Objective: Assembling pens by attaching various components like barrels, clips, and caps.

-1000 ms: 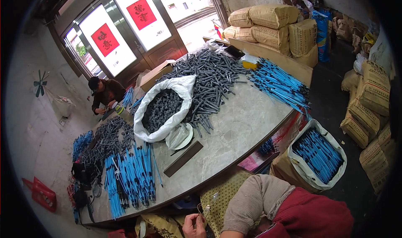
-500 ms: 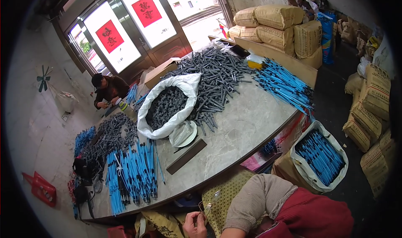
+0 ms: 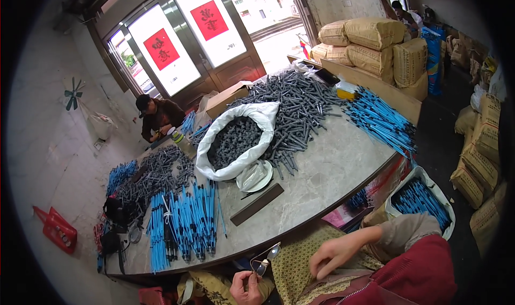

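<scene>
Low in front of me, my left hand [image 3: 246,288] pinches a pair of eyeglasses [image 3: 262,269] by the frame, its lenses tilted upward. My right hand [image 3: 337,255] rests over the patterned yellow apron [image 3: 292,259] on my lap, to the right of the glasses. Its fingers are curled down and closed; whatever lies in them is hidden. Beyond my hands, the stone-topped table [image 3: 316,179] bears bundles of blue rods [image 3: 188,224] and a dark flat bar [image 3: 257,204].
A white sack [image 3: 214,172] of dark grey pieces stands on the table beside piled grey plugs [image 3: 300,103]. More blue rods [image 3: 381,120] lie at the far right; a lined bag of rods [image 3: 421,200] stands below. A co-worker [image 3: 158,117] sits at the far left.
My right hand has come into view over the apron, the forearm shifting right. The glasses now show clearly, raised in my left hand. The room has shifted right and slightly down in view.
</scene>
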`<state>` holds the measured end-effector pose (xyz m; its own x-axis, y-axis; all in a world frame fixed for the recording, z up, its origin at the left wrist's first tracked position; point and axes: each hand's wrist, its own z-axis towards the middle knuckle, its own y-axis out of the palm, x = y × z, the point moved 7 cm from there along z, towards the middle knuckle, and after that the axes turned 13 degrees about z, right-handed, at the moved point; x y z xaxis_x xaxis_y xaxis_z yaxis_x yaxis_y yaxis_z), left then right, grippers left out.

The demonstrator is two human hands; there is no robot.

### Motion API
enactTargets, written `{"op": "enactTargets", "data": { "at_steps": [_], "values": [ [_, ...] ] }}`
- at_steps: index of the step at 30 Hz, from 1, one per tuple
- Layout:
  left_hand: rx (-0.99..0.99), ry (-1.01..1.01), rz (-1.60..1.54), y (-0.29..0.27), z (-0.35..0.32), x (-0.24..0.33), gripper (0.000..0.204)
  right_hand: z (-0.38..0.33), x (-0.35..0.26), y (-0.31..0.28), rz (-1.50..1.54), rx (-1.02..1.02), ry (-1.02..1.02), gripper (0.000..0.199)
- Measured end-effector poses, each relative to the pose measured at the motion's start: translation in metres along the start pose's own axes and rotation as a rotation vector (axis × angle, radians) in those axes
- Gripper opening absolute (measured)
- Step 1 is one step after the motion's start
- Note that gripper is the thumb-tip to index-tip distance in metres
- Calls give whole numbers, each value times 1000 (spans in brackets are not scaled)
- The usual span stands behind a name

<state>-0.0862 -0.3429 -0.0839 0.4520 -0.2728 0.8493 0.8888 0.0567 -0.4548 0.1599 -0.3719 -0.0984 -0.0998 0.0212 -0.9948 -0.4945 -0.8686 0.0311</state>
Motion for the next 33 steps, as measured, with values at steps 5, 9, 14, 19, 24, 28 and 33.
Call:
{"op": "enactTargets", "data": {
  "at_steps": [5,9,14,19,24,28,33],
  "values": [
    [-4,86,63,13,2,17,4,-46,21,-39,-277,329,304,28],
    [-44,86,63,28,-6,25,3,-47,33,-48,-174,525,232,33],
    [-23,153,47,38,-11,18,4,-43,37,-44,118,610,-31,46],
    [-71,142,38,38,-11,25,7,-28,27,-36,192,578,-98,46],
    [-77,108,2,37,-11,23,7,-15,19,-36,239,568,-110,43],
    [-80,139,8,39,-18,22,7,-18,20,-29,292,643,-60,36],
    [-80,67,4,39,-27,11,2,-18,29,-35,223,724,-86,27]
  ]
}}
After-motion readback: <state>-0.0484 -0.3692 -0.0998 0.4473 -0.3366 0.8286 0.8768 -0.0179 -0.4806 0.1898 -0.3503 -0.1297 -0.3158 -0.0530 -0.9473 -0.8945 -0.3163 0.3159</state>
